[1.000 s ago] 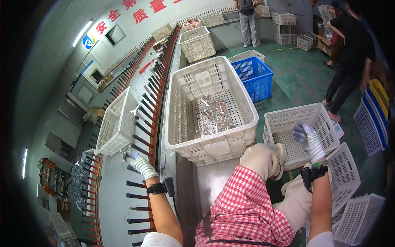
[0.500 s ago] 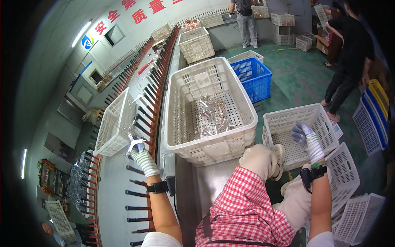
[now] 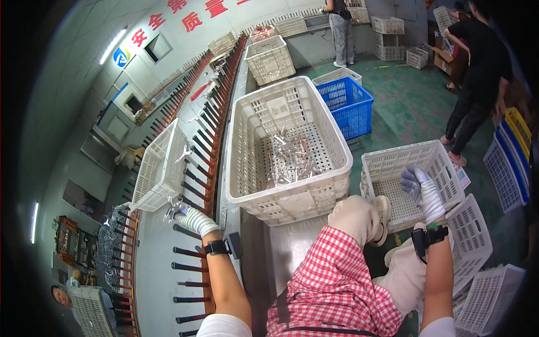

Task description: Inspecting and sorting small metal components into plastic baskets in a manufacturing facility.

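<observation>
My left hand (image 3: pixel 193 219), in a striped glove with grey-blue fingertips, is at the rack on the left. Its fingers are closed on a small silver metal part (image 3: pixel 173 210), blurred and of unclear shape. Another silver part (image 3: pixel 187 153) is higher up, at the edge of a tilted white crate (image 3: pixel 160 168). Gloved the same way, my right hand (image 3: pixel 418 185) is raised above a white crate (image 3: pixel 412 147) on the right, its fingers loosely bent and holding nothing visible. Between my hands stands a large white crate (image 3: pixel 289 194) with shiny metal parts (image 3: pixel 289 160) inside.
A row of black-handled rods (image 3: pixel 188 267) lines the bench on the left. Behind the large crate stands a blue crate (image 3: pixel 351 109). More white crates (image 3: pixel 488 300) lie at lower right. One person (image 3: pixel 477 73) stands at right, another (image 3: pixel 339 33) at the back.
My left hand has moved slightly down and left, with the silver part lower at its fingers. The right hand has hardly moved. At lower left, a person with a crate shows more fully.
</observation>
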### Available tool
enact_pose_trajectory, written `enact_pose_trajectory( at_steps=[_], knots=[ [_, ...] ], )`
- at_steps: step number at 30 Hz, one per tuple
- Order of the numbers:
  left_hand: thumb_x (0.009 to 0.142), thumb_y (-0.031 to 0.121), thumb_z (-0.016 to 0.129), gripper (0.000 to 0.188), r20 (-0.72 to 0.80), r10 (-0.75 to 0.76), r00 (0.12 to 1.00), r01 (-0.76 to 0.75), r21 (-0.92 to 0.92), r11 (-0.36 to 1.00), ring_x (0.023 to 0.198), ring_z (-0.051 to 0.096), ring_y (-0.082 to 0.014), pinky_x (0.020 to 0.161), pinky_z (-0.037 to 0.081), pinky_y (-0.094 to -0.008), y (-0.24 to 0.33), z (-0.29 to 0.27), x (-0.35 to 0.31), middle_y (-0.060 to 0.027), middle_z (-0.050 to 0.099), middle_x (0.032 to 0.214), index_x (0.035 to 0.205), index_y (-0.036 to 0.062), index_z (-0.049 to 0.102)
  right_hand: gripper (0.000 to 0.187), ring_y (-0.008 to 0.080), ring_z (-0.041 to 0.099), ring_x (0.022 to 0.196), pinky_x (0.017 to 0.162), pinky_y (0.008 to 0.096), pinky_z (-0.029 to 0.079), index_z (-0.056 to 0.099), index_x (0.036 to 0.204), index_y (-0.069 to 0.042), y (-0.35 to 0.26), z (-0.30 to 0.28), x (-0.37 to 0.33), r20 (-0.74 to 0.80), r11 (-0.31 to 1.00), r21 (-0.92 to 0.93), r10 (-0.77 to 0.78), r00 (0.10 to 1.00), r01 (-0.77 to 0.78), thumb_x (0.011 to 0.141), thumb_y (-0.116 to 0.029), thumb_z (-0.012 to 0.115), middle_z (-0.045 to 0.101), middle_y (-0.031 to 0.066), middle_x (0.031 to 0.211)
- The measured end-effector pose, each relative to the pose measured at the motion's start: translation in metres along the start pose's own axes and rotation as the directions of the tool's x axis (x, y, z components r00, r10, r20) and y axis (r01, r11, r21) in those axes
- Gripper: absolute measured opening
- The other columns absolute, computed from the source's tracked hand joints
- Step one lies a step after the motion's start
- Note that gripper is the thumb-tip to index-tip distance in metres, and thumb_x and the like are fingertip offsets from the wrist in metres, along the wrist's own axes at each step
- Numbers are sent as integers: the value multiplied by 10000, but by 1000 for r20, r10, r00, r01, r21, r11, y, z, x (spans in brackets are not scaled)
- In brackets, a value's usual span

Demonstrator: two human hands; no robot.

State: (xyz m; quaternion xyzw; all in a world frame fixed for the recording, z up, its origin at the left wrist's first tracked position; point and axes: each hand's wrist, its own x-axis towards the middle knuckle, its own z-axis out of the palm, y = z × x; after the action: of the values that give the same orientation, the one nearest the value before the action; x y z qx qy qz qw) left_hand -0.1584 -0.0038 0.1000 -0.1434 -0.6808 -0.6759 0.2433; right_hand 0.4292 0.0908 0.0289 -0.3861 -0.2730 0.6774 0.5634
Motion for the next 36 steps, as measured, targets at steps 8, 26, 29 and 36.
enact_pose_trajectory(
  at_steps=[8, 26, 29, 36],
  knots=[
    [876, 228, 555, 323, 24, -2, 1000, 6, -171, 985, 761, 593, -257, 694, 490, -356, 63, -33, 2, -175, 624, 926, 1089, -15, 547, 385, 172, 595, 808, 756, 309, 488, 521, 1111, -24, 2, 0, 2, 35, 1000, -10, 9, 999, -8, 866, -316, 577, 609, 73, 925],
    [784, 101, 637, 260, 204, -216, 955, 275, -337, 900, 785, 526, -170, 721, 457, -315, -17, 16, 20, -45, 593, 934, 1034, 44, 595, 362, 165, 597, 780, 730, 300, 495, 531, 1075, -27, 0, -3, 0, -3, 1000, 4, -19, 1000, 19, 862, -315, 583, 609, 69, 896],
    [781, 257, 671, 352, 178, -385, 906, 418, -222, 881, 834, 521, -168, 741, 431, -316, 6, 6, 22, -44, 578, 957, 1065, 70, 583, 358, 167, 596, 776, 722, 297, 495, 532, 1071, -27, 2, -3, 3, 11, 1000, -11, -2, 1000, 3, 860, -311, 587, 609, 72, 894],
    [812, 350, 632, 419, 458, -286, 842, 440, -275, 855, 799, 505, -167, 719, 426, -323, 13, 40, 46, -48, 571, 962, 1108, 60, 573, 356, 171, 600, 785, 719, 301, 499, 530, 1080, -27, 1, 2, 0, 2, 1000, -3, 8, 1000, -8, 865, -306, 581, 609, 74, 895]
  ],
)
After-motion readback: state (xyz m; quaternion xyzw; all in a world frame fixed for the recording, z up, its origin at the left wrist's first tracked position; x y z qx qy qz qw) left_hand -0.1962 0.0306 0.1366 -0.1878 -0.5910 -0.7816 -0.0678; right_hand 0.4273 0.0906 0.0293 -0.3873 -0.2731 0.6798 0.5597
